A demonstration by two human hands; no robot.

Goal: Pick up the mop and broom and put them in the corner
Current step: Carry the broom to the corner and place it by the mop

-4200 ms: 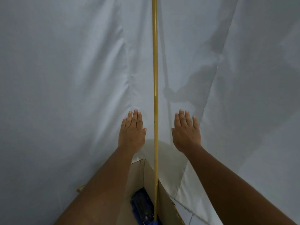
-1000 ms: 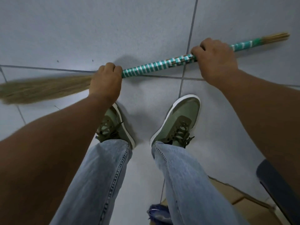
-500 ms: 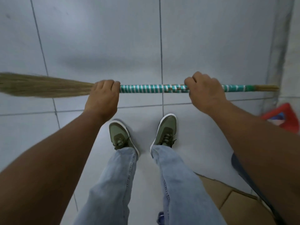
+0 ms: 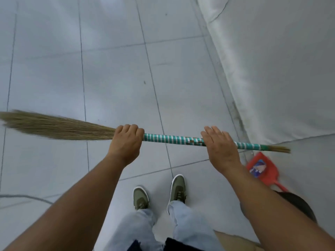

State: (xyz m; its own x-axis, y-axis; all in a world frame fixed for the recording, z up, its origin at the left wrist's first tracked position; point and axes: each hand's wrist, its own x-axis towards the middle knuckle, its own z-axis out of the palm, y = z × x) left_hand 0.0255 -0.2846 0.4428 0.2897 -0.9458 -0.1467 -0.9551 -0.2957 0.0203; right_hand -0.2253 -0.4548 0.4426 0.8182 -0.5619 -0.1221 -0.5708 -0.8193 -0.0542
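A straw broom [image 4: 172,139] with a green-and-white banded handle is held level across my body, well above the tiled floor, its bristles [image 4: 54,126] pointing left. My left hand [image 4: 126,140] is closed around the handle where the bristles start. My right hand [image 4: 220,147] lies over the handle nearer its right end, its fingers loosely curled over the top. The mop is not in view.
A red dustpan [image 4: 262,169] lies on the floor at the right, under the handle's tip. A white sheet [image 4: 281,69] hangs down to the floor along the right side. A dark round object [image 4: 301,205] and cardboard [image 4: 233,240] are at the lower right; a grey cable [image 4: 27,196] crosses the floor at the left.
The broom has come up off the floor in both hands and now sits higher above my feet. The view has swung toward the sheet, and the right fingers have loosened on the handle.
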